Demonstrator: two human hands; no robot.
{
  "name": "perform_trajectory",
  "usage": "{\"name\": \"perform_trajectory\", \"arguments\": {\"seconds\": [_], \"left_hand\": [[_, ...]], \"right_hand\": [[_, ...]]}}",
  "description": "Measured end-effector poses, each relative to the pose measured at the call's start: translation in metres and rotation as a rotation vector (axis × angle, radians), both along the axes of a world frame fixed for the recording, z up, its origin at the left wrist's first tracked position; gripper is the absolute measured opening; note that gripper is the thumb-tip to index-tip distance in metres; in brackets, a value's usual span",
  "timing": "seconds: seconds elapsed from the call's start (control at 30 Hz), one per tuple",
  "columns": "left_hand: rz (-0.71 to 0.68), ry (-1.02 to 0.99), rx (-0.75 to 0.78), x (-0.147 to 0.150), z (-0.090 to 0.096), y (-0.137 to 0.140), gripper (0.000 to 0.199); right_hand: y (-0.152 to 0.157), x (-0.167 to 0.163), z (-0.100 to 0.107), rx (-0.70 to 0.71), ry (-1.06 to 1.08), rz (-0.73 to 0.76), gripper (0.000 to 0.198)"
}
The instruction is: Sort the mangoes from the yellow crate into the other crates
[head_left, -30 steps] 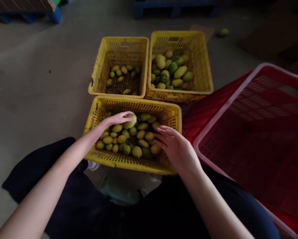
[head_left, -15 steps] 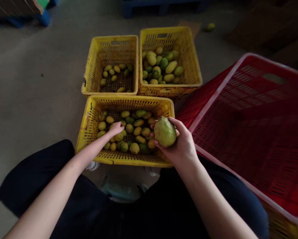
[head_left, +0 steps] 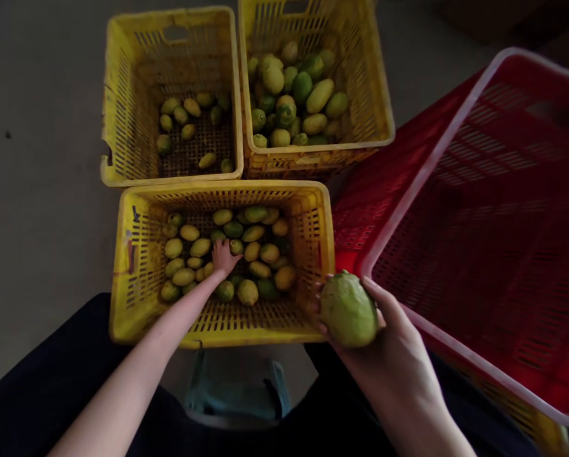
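Observation:
My left hand reaches into the front yellow crate. Its fingers and thumb close around a small yellow-green lemon among the others lying on the crate floor. Nearer to me, at the crate's right front corner, my right hand grips a large, bumpy green lemon. That fruit is held upright in the palm, thumb on its right side and fingertips showing on its left. Several yellow and green lemons lie loosely spread around my left hand.
Behind stand a yellow crate with several small lemons and another yellow crate with larger ones. A tall red crate leans in on the right, over part of a yellow crate. A blue-green stool-like object sits between my legs.
My view has moved closer to the crates. My left hand has gone from a closed pose to fingers around a lemon. My right hand has moved right and nearer, still holding the large lemon.

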State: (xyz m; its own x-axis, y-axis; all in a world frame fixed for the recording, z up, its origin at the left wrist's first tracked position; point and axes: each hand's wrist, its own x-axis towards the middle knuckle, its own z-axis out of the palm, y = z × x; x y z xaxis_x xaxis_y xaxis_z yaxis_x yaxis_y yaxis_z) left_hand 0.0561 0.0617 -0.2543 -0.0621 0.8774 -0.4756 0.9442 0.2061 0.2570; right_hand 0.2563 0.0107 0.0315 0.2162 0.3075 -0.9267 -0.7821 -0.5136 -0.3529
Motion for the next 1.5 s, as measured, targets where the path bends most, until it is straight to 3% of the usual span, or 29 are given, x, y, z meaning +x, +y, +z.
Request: {"name": "perform_trajectory", "arguments": {"seconds": [0.17, 0.27, 0.37, 0.53, 0.73, 0.9, 1.03, 1.17, 1.27, 1.37, 1.5], "left_hand": [[-0.083, 0.02, 0.0, -0.003, 0.008, -0.002, 0.061], [-0.122, -0.017, 0.032, 0.0, 0.021, 0.019, 0.061], [-0.167, -0.079, 0.058, 0.008, 0.028, 0.052, 0.045], [-0.205, -0.09, 0.028, 0.034, 0.014, 0.091, 0.04], [-0.069, 0.029, -0.001, 0.054, -0.014, 0.094, 0.056], [-0.069, -0.04, -0.038, 0.047, -0.001, 0.099, 0.052], [-0.038, -0.228, -0.182, 0.028, 0.033, 0.095, 0.041], [-0.106, -0.513, -0.329, 0.005, 0.081, 0.066, 0.04], [-0.131, -0.744, -0.388, -0.008, 0.132, 0.044, 0.041], [-0.038, -1.044, -0.428, -0.019, 0.197, 0.028, 0.05], [-0.068, -1.286, -0.196, -0.034, 0.275, 0.003, 0.077]], "right_hand": [[-0.024, 0.0, 0.008, 0.069, 0.013, 0.017, 0.026], [-0.037, -0.001, 0.016, 0.114, 0.015, 0.027, 0.029], [-0.046, 0.0, 0.021, 0.125, 0.035, -0.006, 0.03], [-0.051, 0.006, 0.025, 0.133, 0.077, -0.01, 0.036], [-0.047, 0.011, 0.027, 0.242, 0.169, 0.072, 0.036], [-0.039, 0.008, 0.03, 0.251, 0.178, 0.057, 0.032], [-0.038, 0.003, 0.033, 0.264, 0.19, 0.049, 0.03], [-0.037, -0.003, 0.041, 0.337, 0.199, 0.053, 0.028], [-0.037, -0.007, 0.048, 0.484, 0.181, 0.043, 0.02], [-0.038, -0.012, 0.051, 0.641, 0.207, 0.095, 0.02], [-0.042, -0.023, 0.048, 0.75, 0.254, 0.299, 0.031]]}}
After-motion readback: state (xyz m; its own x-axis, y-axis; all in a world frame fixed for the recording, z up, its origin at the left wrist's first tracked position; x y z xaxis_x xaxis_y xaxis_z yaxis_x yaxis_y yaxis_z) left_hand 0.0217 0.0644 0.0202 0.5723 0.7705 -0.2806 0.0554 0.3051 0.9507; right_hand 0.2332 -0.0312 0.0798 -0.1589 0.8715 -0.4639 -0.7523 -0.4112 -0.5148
